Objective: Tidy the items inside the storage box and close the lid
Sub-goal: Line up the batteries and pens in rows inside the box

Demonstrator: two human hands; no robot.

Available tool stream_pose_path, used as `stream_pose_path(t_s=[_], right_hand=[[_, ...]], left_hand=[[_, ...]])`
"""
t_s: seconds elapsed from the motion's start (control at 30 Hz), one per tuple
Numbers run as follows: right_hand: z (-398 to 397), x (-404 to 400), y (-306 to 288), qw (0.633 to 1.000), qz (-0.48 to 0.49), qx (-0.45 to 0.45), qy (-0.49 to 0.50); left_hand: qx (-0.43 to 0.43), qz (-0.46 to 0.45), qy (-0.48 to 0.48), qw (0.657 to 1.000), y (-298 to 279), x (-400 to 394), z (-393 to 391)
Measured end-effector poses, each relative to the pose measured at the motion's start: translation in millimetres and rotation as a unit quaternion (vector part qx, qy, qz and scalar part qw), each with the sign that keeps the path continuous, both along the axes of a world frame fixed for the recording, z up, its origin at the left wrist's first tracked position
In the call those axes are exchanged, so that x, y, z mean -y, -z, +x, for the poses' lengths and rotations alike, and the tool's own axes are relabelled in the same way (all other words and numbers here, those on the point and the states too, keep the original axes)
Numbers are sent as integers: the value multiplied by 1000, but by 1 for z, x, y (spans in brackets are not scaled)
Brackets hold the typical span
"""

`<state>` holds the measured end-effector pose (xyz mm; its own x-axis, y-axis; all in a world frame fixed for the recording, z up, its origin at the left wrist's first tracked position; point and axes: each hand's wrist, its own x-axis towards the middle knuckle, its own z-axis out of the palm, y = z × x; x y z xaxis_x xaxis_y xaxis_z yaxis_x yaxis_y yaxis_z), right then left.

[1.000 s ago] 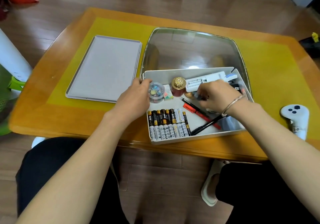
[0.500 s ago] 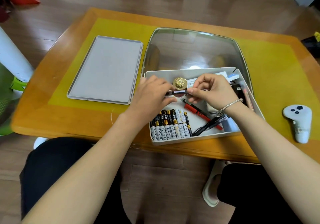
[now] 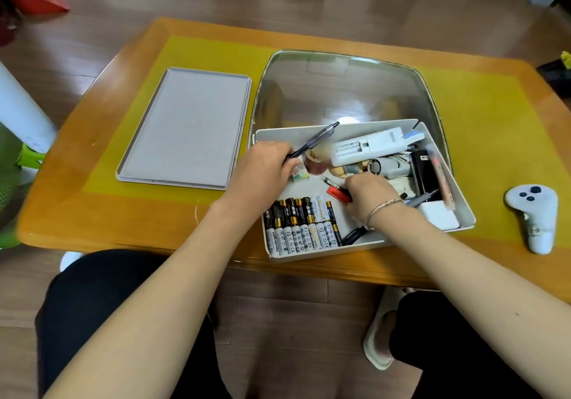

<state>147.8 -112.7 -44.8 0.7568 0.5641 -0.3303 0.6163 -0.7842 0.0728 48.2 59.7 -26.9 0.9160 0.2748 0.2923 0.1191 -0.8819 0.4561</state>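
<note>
The white storage box (image 3: 463,201) sits open near the table's front edge. Its grey lid (image 3: 185,126) lies flat on the table to the left. My left hand (image 3: 262,173) is over the box's left side, shut on a dark pen (image 3: 315,142) that slants up and to the right. My right hand (image 3: 367,194) reaches down into the middle of the box, its fingers closed around a red pen (image 3: 338,193). Several batteries (image 3: 299,222) lie lined up in the front left corner. A white remote (image 3: 367,147) rests across the back.
A shiny metal tray (image 3: 340,86) lies under and behind the box. A white game controller (image 3: 534,216) rests on the yellow mat at the right. A gold-capped jar (image 3: 315,160), a black block (image 3: 425,173) and a white block (image 3: 438,216) also lie in the box.
My left hand took the dark pen from between both hands and now holds it alone, tip raised. My right hand dropped down to the red pen.
</note>
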Motion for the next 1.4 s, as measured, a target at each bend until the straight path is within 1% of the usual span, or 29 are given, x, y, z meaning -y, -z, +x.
stream_pose_path(t_s=[0.17,0.23,0.3,0.33,0.43,0.47,0.5,0.53,0.6,0.63,0.67,0.7,0.8,0.83,0.97,1.07,1.13,1.23,1.3,1.4], right_hand=[[-2,-4,-4,1000,-13,11,-15],[-4,-2,-10,999,9,25,-22],[-5,4,-16,996,41,45,-66],[-7,6,-20,993,48,36,-101],[-19,11,-27,980,41,-58,-185],[-23,12,-30,977,26,-79,-194],[-24,15,-32,977,30,-89,-194],[-25,17,-35,978,60,-90,-181],[-23,23,-41,968,183,-71,-154],[-18,26,-41,959,240,-42,-146],[-14,27,-42,952,271,-16,-139],[-11,27,-41,951,277,1,-135],[0,22,-28,967,216,5,-133],[2,19,-23,968,209,8,-136],[6,13,-9,968,203,25,-144],[12,12,-4,970,216,31,-110],[15,10,0,976,199,22,-90],[17,3,5,982,171,10,-75],[18,-1,7,983,167,4,-81],[19,-5,7,983,150,-21,-106]], left_hand=[[-4,-33,-10,999,0,-3,0],[-5,-41,-11,999,-1,-4,-1],[-8,-41,-4,999,-1,-5,-1],[-14,-38,5,999,-1,-5,0],[-68,-10,49,996,1,-2,1],[-85,7,63,994,2,0,0],[-96,24,72,992,3,2,0],[-103,42,76,991,4,3,-1],[-116,81,81,987,7,5,-2],[-124,99,83,984,8,6,-2],[-130,112,86,981,9,7,-2],[-134,122,88,980,9,9,-2],[-131,139,92,977,10,13,-1],[-128,144,95,977,11,14,-2],[-133,153,99,974,10,16,-3],[-126,184,86,971,9,23,-5],[-127,174,96,972,10,29,-11],[-181,117,127,968,14,43,-24],[-229,108,141,957,15,50,-27],[-268,108,156,945,15,55,-25]])
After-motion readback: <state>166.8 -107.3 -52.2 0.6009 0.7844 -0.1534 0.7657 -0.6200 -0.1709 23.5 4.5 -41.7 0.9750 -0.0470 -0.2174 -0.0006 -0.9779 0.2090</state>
